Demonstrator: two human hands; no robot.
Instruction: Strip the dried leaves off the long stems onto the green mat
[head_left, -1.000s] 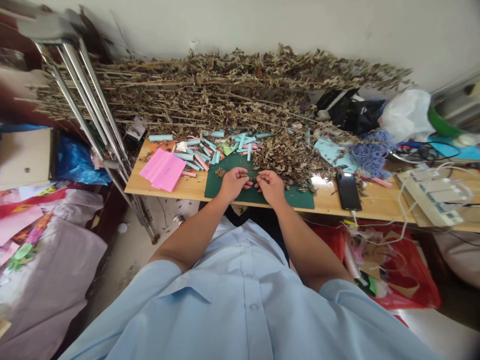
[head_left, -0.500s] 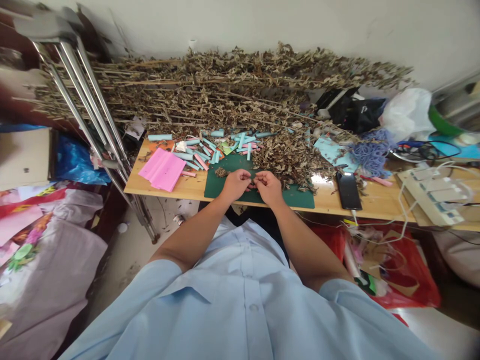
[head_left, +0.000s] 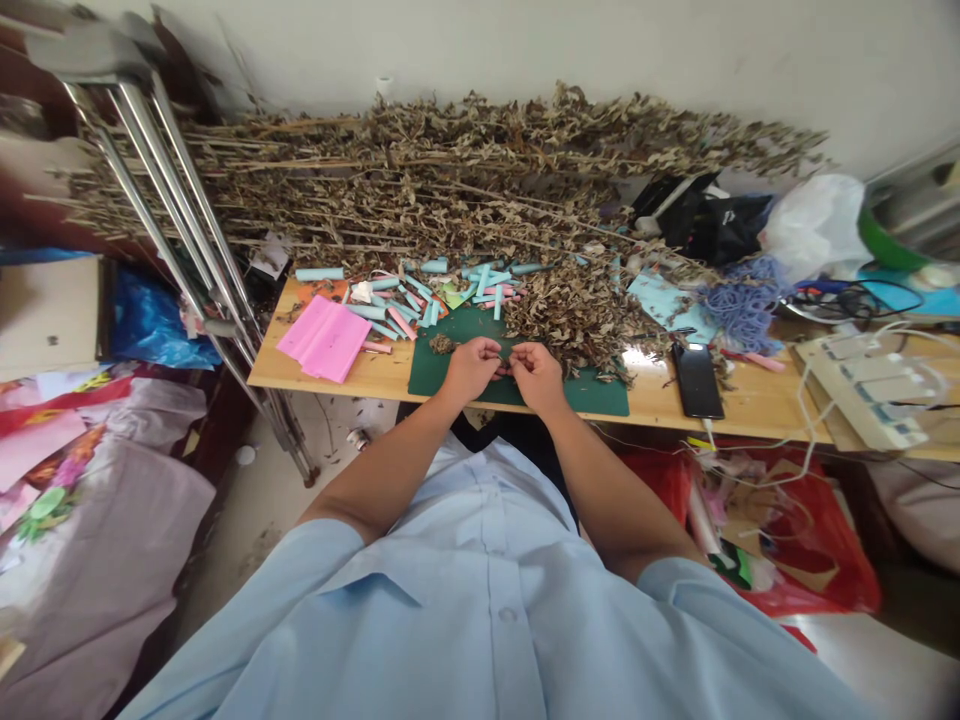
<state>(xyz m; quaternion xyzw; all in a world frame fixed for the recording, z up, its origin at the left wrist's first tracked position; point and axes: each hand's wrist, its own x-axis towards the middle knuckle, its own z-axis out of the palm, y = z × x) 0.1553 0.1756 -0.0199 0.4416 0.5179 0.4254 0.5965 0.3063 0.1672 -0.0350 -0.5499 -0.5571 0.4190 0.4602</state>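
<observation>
Close together above the green cutting mat [head_left: 466,325] are my left hand [head_left: 474,368] and my right hand [head_left: 537,374], both with fingers curled into a pinch. Anything between the fingertips is too small or hidden to make out. A small clump of dried leaves [head_left: 442,344] lies on the mat just left of my left hand. Beyond my right hand a heap of loose dried leaves [head_left: 577,315] covers the mat's right part. Several blue and pink paper rolls [head_left: 405,300] lie behind the mat's left edge, near a folded pink paper sheet [head_left: 326,338].
Long dried leafy stalks [head_left: 420,190] fill the back of the wooden table [head_left: 266,365]. To the right are a black phone [head_left: 697,382] on a cable, blue yarn [head_left: 746,300] and a power strip [head_left: 862,385]. Metal crutches [head_left: 180,200] lean at the table's left end.
Almost nothing differs. Both hands stay in the same place with fingers pinched, the right-hand fingers shifting only very slightly.
</observation>
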